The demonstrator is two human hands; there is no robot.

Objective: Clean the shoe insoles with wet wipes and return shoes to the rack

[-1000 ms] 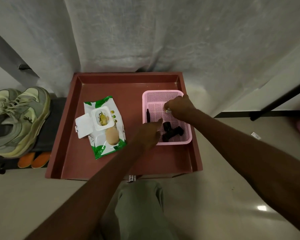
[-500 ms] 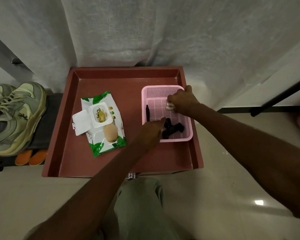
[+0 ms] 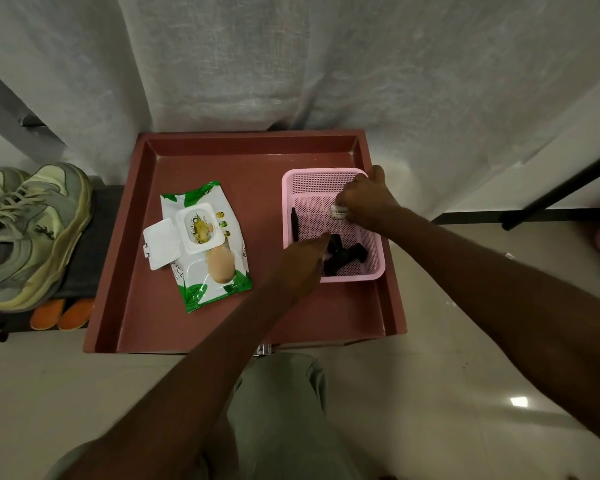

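A green-and-white wet wipes pack lies on the red-brown tray with its white lid flipped open. A pink basket stands at the tray's right side and holds small black items. My right hand is over the basket and pinches a small white labelled item. My left hand reaches to the basket's near-left rim, fingers extended at the black items. A pair of grey-green sneakers sits on the dark rack at the left.
Orange insoles or soles stick out under the sneakers on a lower rack level. A white curtain hangs behind the tray. A dark metal bar runs at the right. My knee is below the tray, on a glossy floor.
My right hand has lifted the small white item slightly toward the basket's far right. My left hand has edged further onto the basket's rim. The view shifted down a little.
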